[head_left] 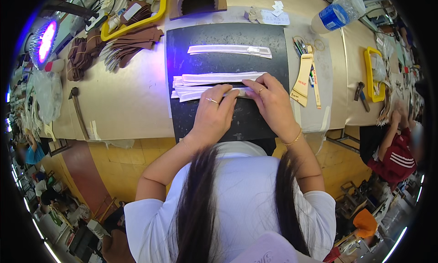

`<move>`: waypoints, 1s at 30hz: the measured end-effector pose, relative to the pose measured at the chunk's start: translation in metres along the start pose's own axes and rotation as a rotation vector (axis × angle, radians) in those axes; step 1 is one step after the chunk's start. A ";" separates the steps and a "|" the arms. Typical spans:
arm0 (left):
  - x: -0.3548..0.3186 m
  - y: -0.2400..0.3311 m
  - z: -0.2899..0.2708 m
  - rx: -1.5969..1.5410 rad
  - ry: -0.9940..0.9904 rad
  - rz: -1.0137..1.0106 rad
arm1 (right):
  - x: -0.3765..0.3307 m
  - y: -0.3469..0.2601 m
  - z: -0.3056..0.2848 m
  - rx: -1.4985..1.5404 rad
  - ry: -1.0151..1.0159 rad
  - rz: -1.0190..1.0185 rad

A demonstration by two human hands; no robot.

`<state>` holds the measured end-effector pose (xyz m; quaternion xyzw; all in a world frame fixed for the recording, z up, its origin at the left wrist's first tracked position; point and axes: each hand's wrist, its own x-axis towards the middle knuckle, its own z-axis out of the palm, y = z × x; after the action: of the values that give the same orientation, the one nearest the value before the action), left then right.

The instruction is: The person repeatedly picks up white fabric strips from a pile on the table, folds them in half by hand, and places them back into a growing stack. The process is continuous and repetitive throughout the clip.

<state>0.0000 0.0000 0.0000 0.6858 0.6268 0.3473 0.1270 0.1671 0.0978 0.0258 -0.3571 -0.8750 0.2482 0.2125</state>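
Several long pale strips (186, 94) lie in loose stacks across a black mat (200, 121) in front of me. My left hand (213, 110) is closed, its thumb and fingers pinching the front strip near its middle. At the right end of the same strip, my right hand (274, 104) is closed with bent fingers, the fingertips pressing on it and close to my left fingertips. Both hands hide parts of the strips there. Farther back on the mat, apart from my hands, another small bundle of pale strips (219, 49) lies flat.
Brown cut pieces (132, 45) and a yellow tray (157, 17) are at the far left. A hammer (78, 111) lies left of the mat; pens and a beige template (303, 78) lie right. A water bottle (332, 19) stands far right. A person in red (396, 156) sits at the right.
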 end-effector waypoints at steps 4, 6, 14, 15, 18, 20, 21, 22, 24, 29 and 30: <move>0.010 0.000 -0.001 0.066 0.008 -0.017 | -0.002 0.001 0.002 0.000 -0.025 -0.023; 0.012 0.000 0.000 0.073 0.004 -0.017 | -0.003 0.004 0.001 0.010 -0.026 -0.040; 0.016 -0.002 -0.006 0.070 -0.011 -0.029 | -0.006 0.007 0.011 0.073 0.071 -0.031; 0.016 -0.003 -0.006 0.072 -0.008 -0.023 | -0.006 0.007 0.011 0.079 0.073 -0.041; 0.016 -0.004 -0.005 0.079 -0.005 -0.009 | -0.008 0.010 0.010 0.108 0.080 -0.061; 0.017 -0.003 -0.007 0.084 -0.013 -0.004 | -0.009 0.014 0.012 0.142 0.087 -0.058; 0.017 -0.003 -0.007 0.091 -0.012 0.000 | -0.008 0.014 0.012 0.163 0.074 -0.037; 0.017 -0.003 -0.007 0.099 -0.011 0.004 | -0.008 0.013 0.012 0.184 0.061 -0.015; 0.018 -0.002 -0.007 0.106 -0.014 0.006 | -0.006 0.012 0.010 0.209 0.037 0.014; 0.017 -0.002 -0.007 0.105 -0.017 0.005 | -0.002 0.008 0.004 0.203 -0.014 0.044; 0.017 -0.002 -0.007 0.105 -0.017 0.004 | -0.002 0.008 0.003 0.196 -0.022 0.043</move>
<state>-0.0066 0.0144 0.0093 0.6958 0.6417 0.3082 0.0955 0.1709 0.1008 0.0184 -0.3506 -0.8409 0.3410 0.2316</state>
